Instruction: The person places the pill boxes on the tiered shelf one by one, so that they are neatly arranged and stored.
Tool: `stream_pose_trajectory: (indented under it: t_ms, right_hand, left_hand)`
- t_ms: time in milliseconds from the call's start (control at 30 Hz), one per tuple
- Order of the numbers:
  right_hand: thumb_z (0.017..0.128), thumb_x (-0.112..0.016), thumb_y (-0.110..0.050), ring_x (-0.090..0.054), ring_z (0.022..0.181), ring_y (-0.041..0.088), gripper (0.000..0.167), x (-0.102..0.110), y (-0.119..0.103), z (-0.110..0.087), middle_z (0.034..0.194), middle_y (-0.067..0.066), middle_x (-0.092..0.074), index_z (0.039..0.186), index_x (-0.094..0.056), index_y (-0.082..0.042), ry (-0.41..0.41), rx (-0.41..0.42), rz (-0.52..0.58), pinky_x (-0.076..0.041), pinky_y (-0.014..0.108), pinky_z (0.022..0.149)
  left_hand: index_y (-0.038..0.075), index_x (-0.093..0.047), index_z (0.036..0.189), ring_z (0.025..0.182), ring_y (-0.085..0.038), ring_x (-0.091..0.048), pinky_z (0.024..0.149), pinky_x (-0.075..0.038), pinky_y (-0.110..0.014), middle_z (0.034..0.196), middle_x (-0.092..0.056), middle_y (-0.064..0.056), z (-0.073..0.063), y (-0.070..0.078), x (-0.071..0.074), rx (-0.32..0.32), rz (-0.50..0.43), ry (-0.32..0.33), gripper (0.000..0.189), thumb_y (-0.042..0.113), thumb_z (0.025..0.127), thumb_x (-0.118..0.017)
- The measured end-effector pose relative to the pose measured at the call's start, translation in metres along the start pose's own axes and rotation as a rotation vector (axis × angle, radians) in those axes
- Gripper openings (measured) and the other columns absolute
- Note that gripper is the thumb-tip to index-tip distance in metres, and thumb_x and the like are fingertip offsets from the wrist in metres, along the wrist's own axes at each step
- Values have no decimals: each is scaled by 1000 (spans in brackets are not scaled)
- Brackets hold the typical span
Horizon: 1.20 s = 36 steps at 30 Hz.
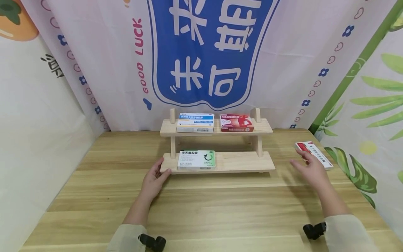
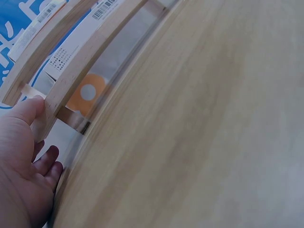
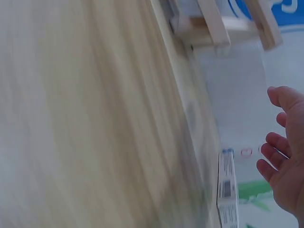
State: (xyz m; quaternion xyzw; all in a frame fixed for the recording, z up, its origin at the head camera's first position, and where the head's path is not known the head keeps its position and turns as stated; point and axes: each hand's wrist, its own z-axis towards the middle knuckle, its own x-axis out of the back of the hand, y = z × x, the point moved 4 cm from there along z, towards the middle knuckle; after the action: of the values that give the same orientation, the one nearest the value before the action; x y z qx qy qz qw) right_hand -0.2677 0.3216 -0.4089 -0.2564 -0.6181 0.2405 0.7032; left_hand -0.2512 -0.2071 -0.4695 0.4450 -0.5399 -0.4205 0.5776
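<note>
My left hand grips the left end of the lower shelf of a two-tier wooden stand. In the left wrist view the thumb lies against the shelf end, with the other fingers lower down. A green-and-white medicine box lies on that shelf, just right of the hand. The upper shelf bears a blue-and-white medicine box and a red medicine box. On the right, my right hand is held over the table with its fingers apart and holding nothing. Beside it lies a red-and-white medicine box.
The wooden table reaches back to a printed curtain. More patterned cloth borders the right side, and a white cloth the left. A black wrist camera is worn on the left sleeve, another on the right.
</note>
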Motion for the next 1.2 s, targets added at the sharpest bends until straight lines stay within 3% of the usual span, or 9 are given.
stream_pose_trajectory:
  t_ms: [200, 467, 700, 933, 1200]
  right_hand:
    - [97, -55, -42, -41, 120, 57, 69, 18, 33, 5, 136, 43, -40, 141, -41, 9, 64, -67, -106, -39, 68, 94]
    - [98, -51, -45, -29, 129, 62, 73, 30, 60, 6, 143, 44, -29, 143, -35, 10, 74, -134, -138, -30, 73, 101]
    - [97, -47, -53, -19, 135, 62, 82, 32, 80, 5, 151, 41, -13, 148, -28, 9, 66, -252, -127, -26, 74, 105]
    - [96, -51, -53, -18, 135, 62, 84, 29, 90, 1, 152, 41, -9, 148, -27, 9, 80, -291, -118, -25, 74, 105]
    - [95, -51, -54, -22, 133, 61, 89, 26, 98, 1, 148, 43, -18, 149, -21, 11, 65, -318, -112, -27, 72, 106]
  left_hand:
    - [3, -29, 153, 151, -28, -22, 124, -22, -43, 162, -23, -15, 0, -1, 1, 5, -2, 2, 67, 20, 97, -62]
    - [4, -29, 153, 150, -28, -23, 124, -23, -43, 161, -24, -15, 0, -1, 0, 11, -9, -1, 66, 19, 97, -62]
    - [6, -28, 154, 151, -28, -21, 124, -22, -43, 162, -22, -14, -1, -1, 0, 13, -3, -1, 67, 23, 98, -62]
    - [5, -29, 153, 151, -28, -21, 124, -22, -43, 162, -22, -14, -1, -1, 0, 11, -3, 3, 67, 22, 98, -62]
    - [5, -30, 153, 150, -27, -23, 124, -23, -42, 162, -24, -14, 0, -2, -1, 13, 5, 7, 66, 21, 97, -63]
